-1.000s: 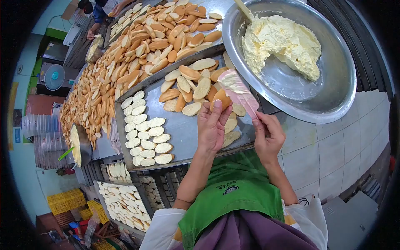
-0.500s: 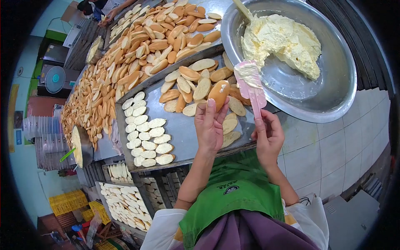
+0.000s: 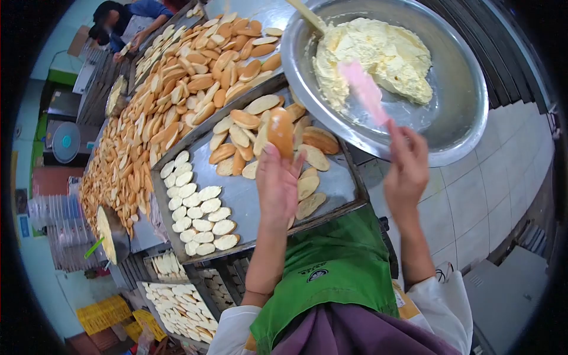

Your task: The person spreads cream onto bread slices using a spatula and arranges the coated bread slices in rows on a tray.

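My left hand is closed on a slice of bread, its brown crust side facing me, above the metal tray. In my right hand is a pink spatula, blurred by motion, its blade over the large metal bowl. Pale yellow cream is heaped in that bowl; whether the blade touches it I cannot tell. On the tray, cream-coated bread slices lie in rows at the left, and uncoated slices are piled toward the back and right.
A big heap of bread slices covers the table beyond the tray. A co-worker is at the far left. Another bowl of cream stands at the left, above a tray of coated slices. A wooden handle leans in the large bowl.
My right hand has swung the spatula from beside the bread to over the bowl. The left hand keeps hold of the bread slice. The view has shifted, showing more of the co-worker.
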### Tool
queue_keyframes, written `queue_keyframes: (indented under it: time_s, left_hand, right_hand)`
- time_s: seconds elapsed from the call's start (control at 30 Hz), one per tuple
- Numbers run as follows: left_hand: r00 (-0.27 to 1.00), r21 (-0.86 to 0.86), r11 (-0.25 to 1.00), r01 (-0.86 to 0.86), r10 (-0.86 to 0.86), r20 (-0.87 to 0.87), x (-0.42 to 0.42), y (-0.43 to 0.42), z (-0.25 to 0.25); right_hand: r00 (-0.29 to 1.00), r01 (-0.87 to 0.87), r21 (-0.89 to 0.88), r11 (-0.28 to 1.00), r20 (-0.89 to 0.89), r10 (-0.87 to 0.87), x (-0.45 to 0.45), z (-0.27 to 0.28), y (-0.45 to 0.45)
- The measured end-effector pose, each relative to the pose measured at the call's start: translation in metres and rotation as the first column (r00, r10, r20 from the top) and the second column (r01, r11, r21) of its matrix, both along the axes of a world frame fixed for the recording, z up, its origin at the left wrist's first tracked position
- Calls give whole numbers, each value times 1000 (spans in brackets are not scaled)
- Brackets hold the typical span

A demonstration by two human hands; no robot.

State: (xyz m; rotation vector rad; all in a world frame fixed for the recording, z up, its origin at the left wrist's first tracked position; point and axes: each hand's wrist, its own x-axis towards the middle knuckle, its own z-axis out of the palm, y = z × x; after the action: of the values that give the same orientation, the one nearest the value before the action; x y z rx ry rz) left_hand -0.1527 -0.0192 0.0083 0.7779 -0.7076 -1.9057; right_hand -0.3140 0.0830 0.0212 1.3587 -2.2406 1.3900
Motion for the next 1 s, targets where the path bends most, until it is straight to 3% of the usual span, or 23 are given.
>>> queue_keyframes:
  time_s: [0.03,0.07,0.13,0.17,0.23,0.37,0.43,0.47,0.53,0.67,0.77,0.83,0.87,0.9,0.97,1.0]
  left_hand:
    - [999,-31,999,26,-26,-28,-3,-12,-4]
    - [999,-27,999,39,-40,-32,-8,-24,-8]
    - [979,179,969,170,-146,-142,-21,-45,-14]
    - [977,177,967,181,-156,-146,-25,-48,-13]
    - [940,133,949,284,-249,-231,-37,-52,-6]
    - [941,169,949,266,-218,-258,-37,-49,2]
    - [924,208,937,280,-204,-322,-34,-47,0]
    - [931,207,942,264,-192,-311,-33,-45,0]
    - [938,214,945,248,-179,-295,-31,-37,2]
    - [946,211,939,273,-221,-237,-33,-16,3]
    - [938,229,924,306,-250,-241,-35,6,6]
    - [949,290,907,305,-262,-176,-34,17,7]
    - [951,299,906,300,-257,-173,-33,20,7]
    - [944,329,888,322,-277,-177,-32,21,7]
    - [939,360,869,340,-292,-183,-28,22,6]
    - [935,330,875,353,-323,-145,-25,20,6]
  right_hand:
    - [987,-10,-56,998,157,19,-16,8,1]
    - [988,3,-52,999,154,5,-35,16,3]
    - [975,-137,218,966,204,92,-75,29,4]
    - [976,-126,218,968,200,83,-93,32,2]
    - [968,-247,576,779,176,177,-124,33,-6]
    - [966,-229,743,629,95,239,-161,25,-35]
    - [945,-239,881,407,115,305,-170,20,-55]
    - [946,-241,882,406,120,301,-172,18,-63]
    - [947,-232,961,149,188,260,-169,15,-79]
    - [932,-312,939,142,274,238,-156,-2,-102]
    - [916,-346,907,239,273,293,-153,-11,-108]
    - [880,-470,840,270,425,211,-157,7,-109]
    - [849,-527,770,360,492,191,-168,7,-104]
    - [802,-585,768,262,497,333,-186,3,-102]
    - [902,-411,905,111,386,194,-190,13,-96]
    - [901,-412,905,108,387,195,-187,13,-92]
